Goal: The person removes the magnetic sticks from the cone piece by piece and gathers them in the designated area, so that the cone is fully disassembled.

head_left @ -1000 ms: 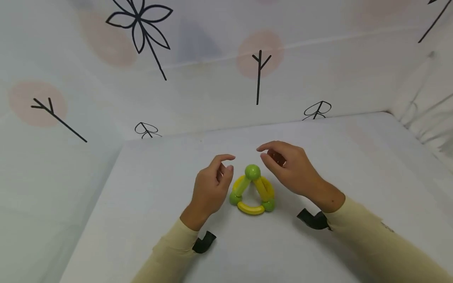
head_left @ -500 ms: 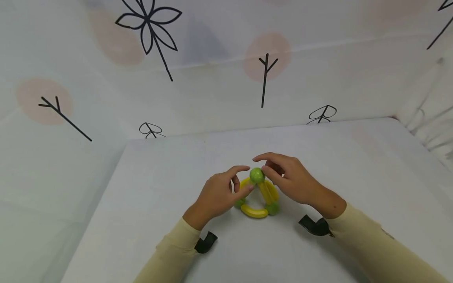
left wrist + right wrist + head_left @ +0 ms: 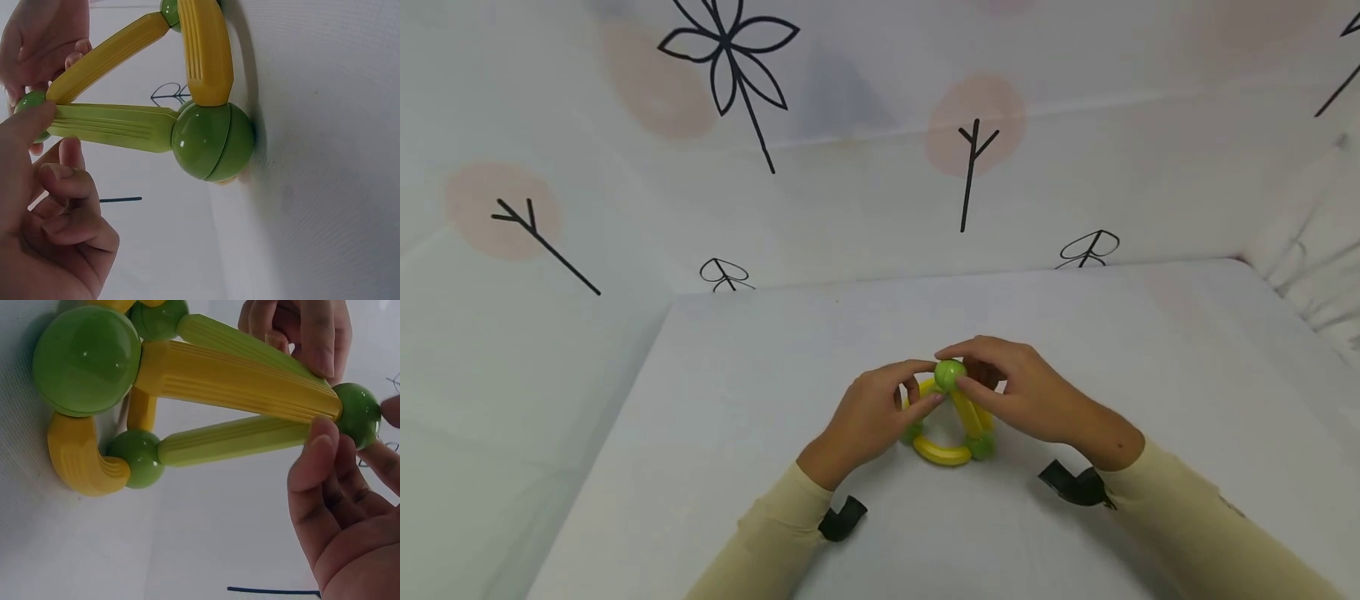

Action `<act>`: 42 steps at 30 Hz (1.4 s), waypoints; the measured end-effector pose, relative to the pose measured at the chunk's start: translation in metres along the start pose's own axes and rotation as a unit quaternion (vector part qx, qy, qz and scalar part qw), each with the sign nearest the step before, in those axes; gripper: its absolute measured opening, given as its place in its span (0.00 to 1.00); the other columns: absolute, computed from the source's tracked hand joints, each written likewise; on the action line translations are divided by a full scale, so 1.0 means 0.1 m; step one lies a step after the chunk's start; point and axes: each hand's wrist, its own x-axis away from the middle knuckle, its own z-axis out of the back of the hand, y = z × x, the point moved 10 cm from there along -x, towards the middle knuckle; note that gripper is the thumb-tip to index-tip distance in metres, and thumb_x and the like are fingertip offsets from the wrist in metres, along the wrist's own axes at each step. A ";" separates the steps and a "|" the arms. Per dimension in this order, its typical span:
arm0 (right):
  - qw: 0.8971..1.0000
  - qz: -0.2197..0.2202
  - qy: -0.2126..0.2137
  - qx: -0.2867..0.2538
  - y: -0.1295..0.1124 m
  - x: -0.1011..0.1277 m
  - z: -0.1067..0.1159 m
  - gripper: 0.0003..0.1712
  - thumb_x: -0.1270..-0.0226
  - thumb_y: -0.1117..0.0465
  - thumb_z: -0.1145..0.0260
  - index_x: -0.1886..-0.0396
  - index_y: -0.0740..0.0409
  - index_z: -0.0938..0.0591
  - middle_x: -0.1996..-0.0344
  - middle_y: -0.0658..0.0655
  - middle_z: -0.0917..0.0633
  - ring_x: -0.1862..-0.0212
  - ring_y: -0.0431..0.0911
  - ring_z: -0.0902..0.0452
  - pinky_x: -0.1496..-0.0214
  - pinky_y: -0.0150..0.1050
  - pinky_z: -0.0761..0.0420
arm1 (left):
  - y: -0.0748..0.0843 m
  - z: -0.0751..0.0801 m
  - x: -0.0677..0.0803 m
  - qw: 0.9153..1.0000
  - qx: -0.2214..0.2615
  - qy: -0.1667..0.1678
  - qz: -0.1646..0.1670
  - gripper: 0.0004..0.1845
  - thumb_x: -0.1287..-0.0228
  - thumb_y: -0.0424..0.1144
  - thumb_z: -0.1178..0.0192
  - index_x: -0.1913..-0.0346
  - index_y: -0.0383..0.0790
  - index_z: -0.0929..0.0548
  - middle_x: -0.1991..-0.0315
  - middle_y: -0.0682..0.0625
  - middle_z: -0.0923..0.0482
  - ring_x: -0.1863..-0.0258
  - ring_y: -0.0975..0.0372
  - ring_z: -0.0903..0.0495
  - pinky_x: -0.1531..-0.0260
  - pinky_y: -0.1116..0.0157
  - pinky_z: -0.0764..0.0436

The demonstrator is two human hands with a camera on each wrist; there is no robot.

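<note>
Item: toy frame of green balls and yellow and green rods, standing on the white worktop near its middle, between my two hands. Top ball sits at the peak (three rods meet there). Left hand: grip pinching the top ball from its side, thumb and forefinger curled. Right hand: grip likewise pinching the same ball from the opposite side. Curved yellow piece lies at the base, nearest me.
</note>
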 end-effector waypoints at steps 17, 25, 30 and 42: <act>0.999 0.008 -0.028 -0.022 0.04 -0.01 -0.07 0.21 0.34 0.62 0.29 0.42 0.52 0.22 0.65 0.44 0.18 0.67 0.36 0.23 0.65 0.32 0.19 | -0.02 0.01 0.00 0.997 0.070 0.028 -0.010 0.15 0.37 0.42 0.30 0.49 0.42 0.13 0.58 0.52 0.15 0.79 0.70 0.29 0.77 0.74 0.24; 0.998 -0.010 -0.059 -0.016 0.06 0.00 -0.11 0.20 0.29 0.58 0.33 0.40 0.47 0.26 0.61 0.42 0.18 0.66 0.37 0.22 0.67 0.33 0.20 | 0.00 0.02 -0.01 0.993 0.111 0.041 -0.018 0.14 0.38 0.40 0.30 0.50 0.39 0.11 0.58 0.52 0.12 0.65 0.66 0.19 0.67 0.73 0.19; 0.997 -0.012 -0.078 -0.009 0.06 0.01 -0.13 0.19 0.26 0.57 0.37 0.39 0.49 0.27 0.57 0.44 0.19 0.63 0.37 0.23 0.63 0.34 0.19 | 0.01 0.01 -0.02 0.992 0.117 0.042 -0.016 0.14 0.39 0.38 0.29 0.51 0.38 0.11 0.58 0.51 0.12 0.64 0.65 0.19 0.66 0.72 0.19; 0.995 -0.003 -0.095 0.029 0.07 0.04 -0.16 0.19 0.22 0.57 0.43 0.36 0.52 0.31 0.56 0.44 0.21 0.59 0.36 0.24 0.58 0.32 0.21 | -0.01 -0.01 -0.02 0.992 0.122 0.043 0.000 0.14 0.38 0.39 0.30 0.51 0.38 0.11 0.58 0.51 0.13 0.67 0.66 0.20 0.67 0.72 0.19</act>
